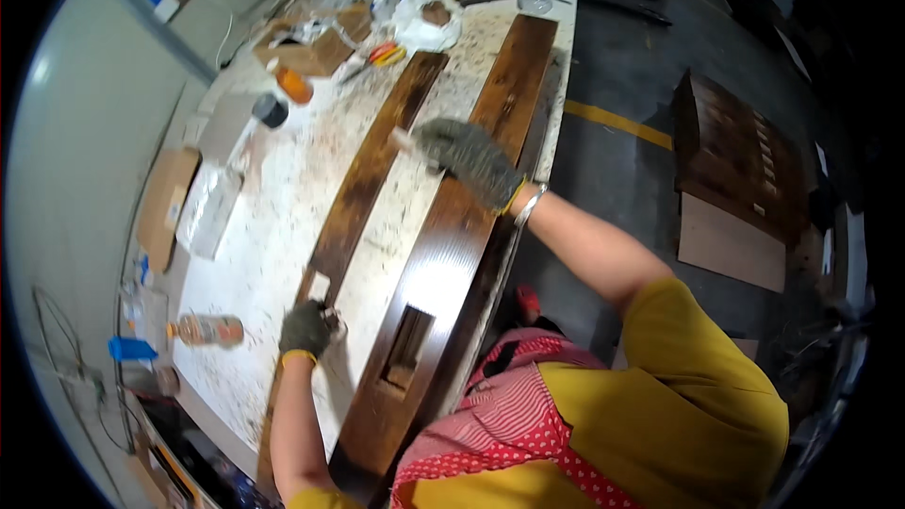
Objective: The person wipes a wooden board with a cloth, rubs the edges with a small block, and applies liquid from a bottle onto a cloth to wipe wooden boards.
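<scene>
My left hand, in a dark grey-green knitted glove, is closed beside the narrow brown wooden board. Something small and ragged shows at its fingertips, too blurred to name. Just above it, a whitish square patch sits on that board. My right hand, gloved alike, is closed on a small pale strip whose end sticks out to the left. It is over the wider dark board, which has a rectangular cut-out near its close end.
The white table is strewn with dark crumbs. On its left lie a juice bottle, a clear plastic box and a dark jar. Farther off are an orange bottle, scissors and a cardboard box. Wooden panels stand right.
</scene>
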{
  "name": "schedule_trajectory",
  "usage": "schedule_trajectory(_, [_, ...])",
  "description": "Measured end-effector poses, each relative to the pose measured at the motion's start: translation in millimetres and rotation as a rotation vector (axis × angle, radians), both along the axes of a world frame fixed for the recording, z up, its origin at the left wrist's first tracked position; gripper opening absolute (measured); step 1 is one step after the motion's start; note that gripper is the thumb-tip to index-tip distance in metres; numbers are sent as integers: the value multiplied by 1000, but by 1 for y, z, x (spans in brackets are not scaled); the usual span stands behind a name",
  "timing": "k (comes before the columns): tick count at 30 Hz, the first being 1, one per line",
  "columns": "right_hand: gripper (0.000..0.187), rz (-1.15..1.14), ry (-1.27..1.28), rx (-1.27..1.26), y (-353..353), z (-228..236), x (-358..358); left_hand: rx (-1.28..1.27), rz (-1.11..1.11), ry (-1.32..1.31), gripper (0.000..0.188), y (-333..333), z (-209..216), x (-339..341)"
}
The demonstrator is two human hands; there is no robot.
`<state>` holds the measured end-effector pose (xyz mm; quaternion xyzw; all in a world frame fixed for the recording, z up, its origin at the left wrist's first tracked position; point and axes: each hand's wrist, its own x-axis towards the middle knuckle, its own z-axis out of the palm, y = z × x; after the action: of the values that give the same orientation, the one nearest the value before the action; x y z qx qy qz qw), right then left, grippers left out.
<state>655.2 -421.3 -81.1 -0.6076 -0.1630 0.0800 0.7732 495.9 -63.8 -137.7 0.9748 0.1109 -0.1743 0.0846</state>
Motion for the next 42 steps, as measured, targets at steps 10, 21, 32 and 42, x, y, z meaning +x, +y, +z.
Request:
schedule_trajectory(10, [26, 72, 12, 30, -10, -2, 3, 6, -126, 99, 36, -7, 63, 2])
schedule_trajectory(21, [36, -19, -74, 269, -50, 56, -3, 385, -189, -216, 23, -75, 225, -46])
schedule_trajectory(32, [33, 133, -675, 150, -39, 113, 5, 461, -341, -278, 29, -213, 233, -89])
schedule_trajectory(42, [30, 173, -424, 44, -37, 28, 26, 346, -186, -74, 38, -224, 150, -104])
